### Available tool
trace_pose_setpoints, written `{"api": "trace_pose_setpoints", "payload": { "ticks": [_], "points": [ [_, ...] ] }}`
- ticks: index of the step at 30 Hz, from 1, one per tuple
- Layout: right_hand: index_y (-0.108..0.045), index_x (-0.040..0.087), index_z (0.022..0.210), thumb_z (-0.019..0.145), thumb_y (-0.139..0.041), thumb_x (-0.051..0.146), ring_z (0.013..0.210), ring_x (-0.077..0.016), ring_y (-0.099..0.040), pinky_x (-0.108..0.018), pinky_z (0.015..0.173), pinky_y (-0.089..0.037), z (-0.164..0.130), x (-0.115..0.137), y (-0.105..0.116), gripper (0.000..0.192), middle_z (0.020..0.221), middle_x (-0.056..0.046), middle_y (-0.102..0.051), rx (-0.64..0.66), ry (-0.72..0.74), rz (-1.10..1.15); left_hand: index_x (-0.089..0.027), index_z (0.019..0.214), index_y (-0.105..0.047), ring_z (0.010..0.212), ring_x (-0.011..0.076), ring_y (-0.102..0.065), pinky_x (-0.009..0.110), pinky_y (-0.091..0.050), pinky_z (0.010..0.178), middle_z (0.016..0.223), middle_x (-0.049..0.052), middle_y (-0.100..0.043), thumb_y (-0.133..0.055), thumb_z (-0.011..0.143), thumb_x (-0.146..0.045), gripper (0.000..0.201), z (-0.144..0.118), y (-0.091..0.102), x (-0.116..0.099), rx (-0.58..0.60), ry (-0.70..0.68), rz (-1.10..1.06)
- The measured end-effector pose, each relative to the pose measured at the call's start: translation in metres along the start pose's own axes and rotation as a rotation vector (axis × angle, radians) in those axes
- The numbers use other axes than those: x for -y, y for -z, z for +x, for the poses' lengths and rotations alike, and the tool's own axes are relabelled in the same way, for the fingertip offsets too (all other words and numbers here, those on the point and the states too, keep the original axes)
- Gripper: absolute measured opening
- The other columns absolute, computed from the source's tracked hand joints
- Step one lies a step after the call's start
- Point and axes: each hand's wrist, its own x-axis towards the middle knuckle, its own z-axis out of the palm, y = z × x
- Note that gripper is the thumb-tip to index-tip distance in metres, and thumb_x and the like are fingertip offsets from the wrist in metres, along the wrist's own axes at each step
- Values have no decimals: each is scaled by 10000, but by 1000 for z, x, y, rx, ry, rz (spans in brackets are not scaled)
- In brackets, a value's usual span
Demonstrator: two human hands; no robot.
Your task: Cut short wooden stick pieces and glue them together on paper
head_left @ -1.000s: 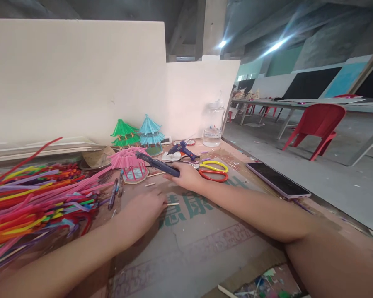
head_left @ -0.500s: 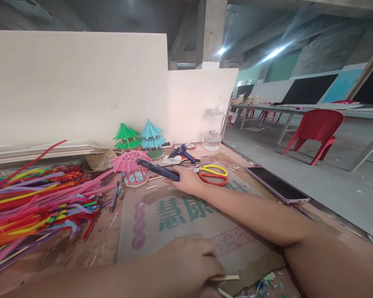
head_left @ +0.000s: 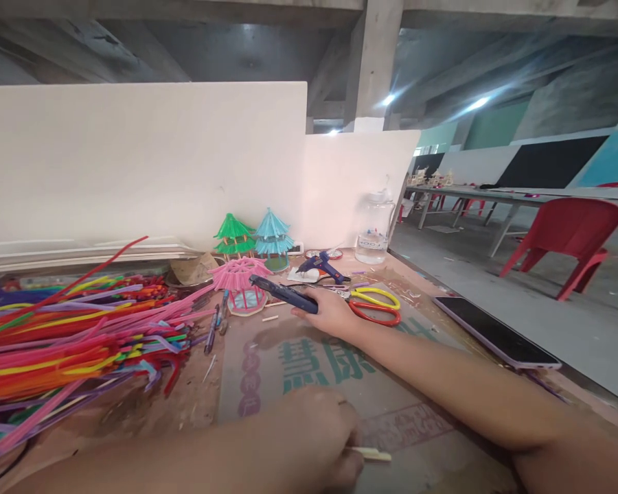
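My left hand is closed low over the printed cardboard, with pale thin wooden sticks poking out past its fingers. Farther forward, my right hand grips a dark blue hand tool whose exact kind I cannot make out. The tool's tip points left, in front of a small pink pavilion model. Behind that stand a green pavilion model and a light blue one. Just right of my right hand lie scissors with yellow and red handles.
Colourful pipe cleaners are heaped at the left, beside pens. A glue gun and a clear plastic jug stand toward the back. A phone lies near the right edge. White boards rise behind the table; a red chair is beyond.
The view has swung left and tilted up, so the scene sits farther right and lower. My left hand has shifted slightly left over the cardboard; my right hand still grips the tool.
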Motion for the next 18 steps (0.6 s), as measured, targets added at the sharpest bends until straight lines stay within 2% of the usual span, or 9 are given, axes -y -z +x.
{"api": "trace_pose_setpoints", "payload": {
  "ticks": [3, 5, 7, 8, 9, 11, 12, 15, 18],
  "points": [
    [-676, 246, 1194, 845, -662, 445, 1027, -286, -669, -388, 867, -503, 1, -1, -2, 402, 1090, -79, -731, -11, -18, 10, -199, 819, -729, 561, 86, -627, 148, -412, 491, 701, -41, -719, -731, 788, -198, 31, -1, 1, -7, 81, -154, -214],
    [-685, 240, 1169, 842, -665, 443, 1002, -286, -674, -383, 847, -505, 1, -2, -2, 386, 1061, -81, -735, -18, -31, 18, -225, 820, -725, 558, 66, -628, 125, -401, 484, 687, -71, -717, -721, 806, -202, 28, -2, 6, -12, 123, -231, -247],
    [-693, 234, 1138, 839, -666, 445, 979, -284, -678, -375, 824, -504, 1, -2, -3, 367, 1036, -81, -738, -30, -41, 27, -236, 942, -716, 755, 105, -690, 147, -482, 658, 868, -32, -758, -698, 827, -195, 123, -5, 16, -7, 46, -207, -165],
    [-695, 230, 1122, 836, -669, 447, 969, -282, -679, -370, 816, -503, 1, -2, -3, 360, 1025, -81, -738, -38, -43, 31, -233, 955, -713, 846, 143, -699, 191, -506, 746, 930, -4, -759, -696, 817, -186, 148, -6, 24, 1, 9, -175, -65],
    [-696, 223, 1105, 833, -672, 449, 961, -280, -679, -365, 808, -501, 1, -2, -3, 354, 1016, -82, -737, -49, -43, 36, -223, 910, -714, 884, 181, -696, 245, -515, 802, 929, 21, -753, -681, 811, -163, 121, -7, 32, 14, -53, -44, 61],
    [-691, 205, 1081, 829, -675, 448, 953, -277, -678, -357, 797, -499, 1, -2, -4, 350, 1009, -88, -733, -77, -39, 47, -208, 858, -709, 922, 222, -686, 305, -517, 856, 917, 41, -736, -683, 762, -91, 154, -7, 46, 47, -80, 253, 257],
    [-685, 198, 1079, 829, -674, 444, 953, -275, -676, -356, 796, -499, 1, -3, -4, 351, 1012, -92, -729, -94, -34, 54, -185, 879, -708, 953, 248, -676, 341, -517, 870, 927, 69, -726, -679, 756, -64, 175, -6, 52, 66, -102, 331, 286],
    [-663, 180, 1073, 842, -650, 429, 956, -277, -667, -369, 805, -500, 2, -7, -4, 341, 1016, -101, -720, -141, -15, 77, -116, 983, -682, 935, 251, -669, 412, -534, 854, 967, 124, -697, -587, 895, -142, 132, -1, 54, 116, -139, 465, 303],
    [-645, 172, 1041, 869, -596, 424, 935, -278, -662, -387, 804, -504, 0, -10, -3, 309, 991, -104, -714, -172, 26, 99, -158, 1200, -591, 1002, 223, -639, 433, -556, 847, 1192, 95, -626, -599, 935, -336, 320, 4, 42, 141, -158, 515, 259]
  ]
}}
